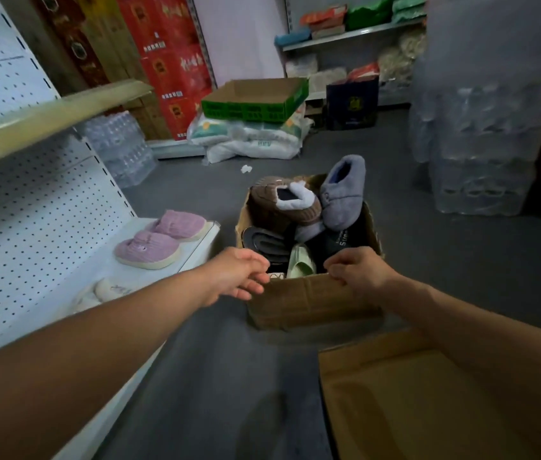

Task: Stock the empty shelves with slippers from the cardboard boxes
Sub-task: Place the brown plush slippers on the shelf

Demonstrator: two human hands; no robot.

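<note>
While the cardboard box (309, 300) is sitting on the floor (216, 376) at the centre of our view, we are taking hold of its near wall with both hands. It is standing open and crammed with slippers: a brown knitted slipper (282, 207) and a grey-blue slipper (342, 194) are poking above the rim at twelve o'clock, while dark ones and a pale green slipper (300, 265) are lying lower, just behind our fingers. We judge that we are gripping the wall to drag or steady the box closer to the shelving, so the reach to the shelf gets shorter.

Our left hand (237, 275) is coming in from eight o'clock, fingers curling over the box's near left corner. Our right hand (359, 270) is coming in from four o'clock, knuckles up, fingers hooking over the near right edge. Both forearms are stretching forward and converging on the box.

At nine o'clock the bottom shelf (196, 250) is already carrying a pair of pink slippers (159, 240), with a whitish pair (103, 292) nearer us; the upper shelf (50, 121) at ten o'clock is showing nothing on top from here. A second box (428, 410) is lying at five o'clock.
</note>
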